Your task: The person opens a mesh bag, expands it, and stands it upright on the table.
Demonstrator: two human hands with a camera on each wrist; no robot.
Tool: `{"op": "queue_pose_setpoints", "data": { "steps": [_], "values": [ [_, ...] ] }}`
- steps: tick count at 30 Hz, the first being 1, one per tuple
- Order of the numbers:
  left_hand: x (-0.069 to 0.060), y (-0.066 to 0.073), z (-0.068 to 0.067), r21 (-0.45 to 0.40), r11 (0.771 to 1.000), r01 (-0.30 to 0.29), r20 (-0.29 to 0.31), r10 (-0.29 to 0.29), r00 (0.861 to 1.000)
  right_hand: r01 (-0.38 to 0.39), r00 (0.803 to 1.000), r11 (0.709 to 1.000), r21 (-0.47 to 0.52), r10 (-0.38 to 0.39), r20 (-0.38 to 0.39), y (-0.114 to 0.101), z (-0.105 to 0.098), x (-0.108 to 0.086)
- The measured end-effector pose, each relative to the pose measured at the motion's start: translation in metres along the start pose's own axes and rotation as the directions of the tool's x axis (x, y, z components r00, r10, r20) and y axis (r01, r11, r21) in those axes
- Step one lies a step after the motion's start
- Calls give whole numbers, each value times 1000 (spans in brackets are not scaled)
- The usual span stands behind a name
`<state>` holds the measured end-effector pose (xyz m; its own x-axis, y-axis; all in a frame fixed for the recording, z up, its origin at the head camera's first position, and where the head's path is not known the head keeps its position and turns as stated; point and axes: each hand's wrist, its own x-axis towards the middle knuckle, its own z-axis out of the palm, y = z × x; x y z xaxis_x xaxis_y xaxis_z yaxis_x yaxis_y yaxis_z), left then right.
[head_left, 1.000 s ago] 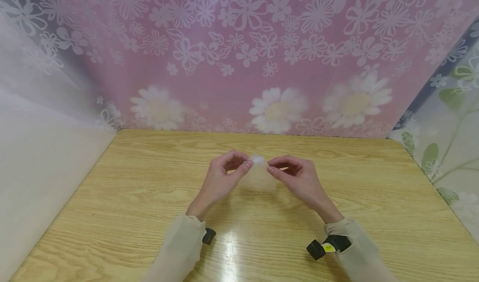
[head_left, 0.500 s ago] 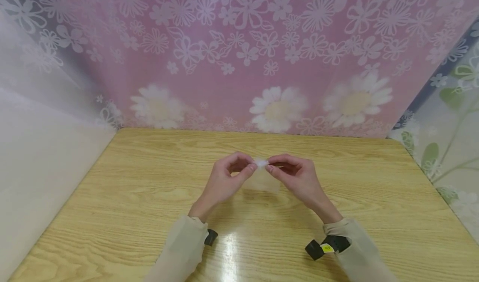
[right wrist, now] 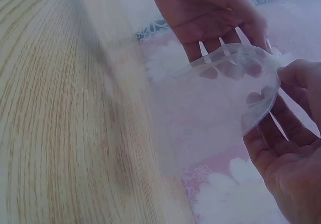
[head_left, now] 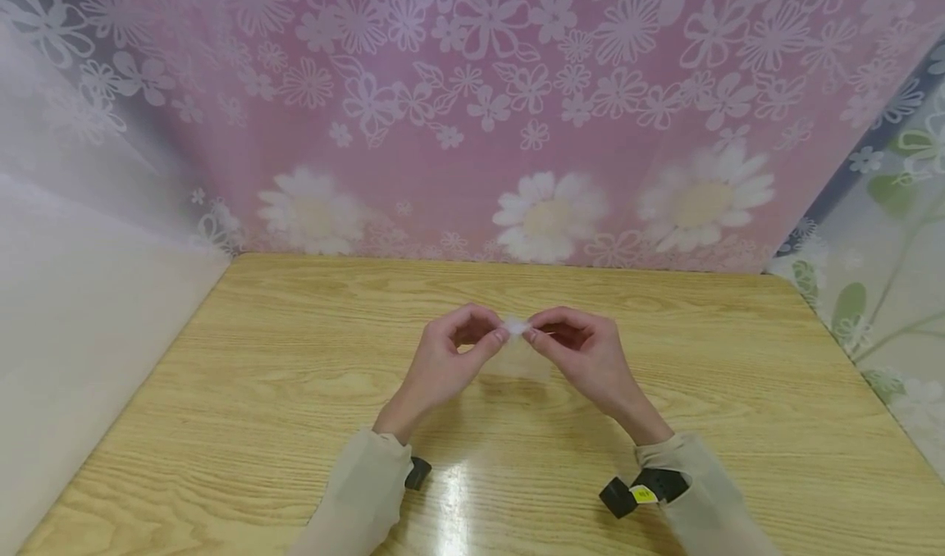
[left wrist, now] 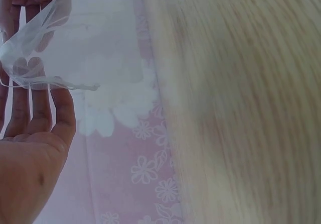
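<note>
A small sheer white drawstring pouch (head_left: 515, 361) hangs above the table, its top edge bunched between the two hands. My left hand (head_left: 454, 351) pinches the left side of the gathered mouth between thumb and index finger. On the other side, the right hand (head_left: 583, 351) pinches the mouth the same way, and the fingertips nearly meet. Through the translucent pouch (right wrist: 215, 103), fingers show in the right wrist view. A thin cord end (left wrist: 90, 87) sticks out from the pouch in the left wrist view. Nothing can be made out inside the pouch.
The wood-grain table (head_left: 258, 425) spreads under both hands. A pink flowered curtain (head_left: 428, 154) hangs along its back edge. Pale cloth (head_left: 89, 293) hangs at the left and leaf-patterned cloth (head_left: 886, 293) at the right. Black wrist devices (head_left: 620, 496) sit on the wrists.
The left hand has moved right, closer to the right hand, and the white pouch's mouth is bunched narrower between them. Both hands sit slightly lower in the head view than half a second ago.
</note>
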<state>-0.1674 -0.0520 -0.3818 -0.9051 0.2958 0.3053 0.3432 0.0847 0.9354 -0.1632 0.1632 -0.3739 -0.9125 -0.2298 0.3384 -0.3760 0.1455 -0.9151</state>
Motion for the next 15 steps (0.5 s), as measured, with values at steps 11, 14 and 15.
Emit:
{"op": "queue_pose_setpoints", "data": {
  "steps": [11,14,15],
  "values": [
    [-1,-2,0,18,1000,2,-20,-2,1000,14,1000,999,-35,-13,9,1,1,-1],
    [-1,-2,-1,25,1000,-3,-21,4,1000,15,1000,1000,-26,-15,10,1,2,-1],
    [-1,-2,-1,27,1000,-4,-22,5,1000,15,1000,1000,-25,-15,9,1,2,-1]
  ]
}}
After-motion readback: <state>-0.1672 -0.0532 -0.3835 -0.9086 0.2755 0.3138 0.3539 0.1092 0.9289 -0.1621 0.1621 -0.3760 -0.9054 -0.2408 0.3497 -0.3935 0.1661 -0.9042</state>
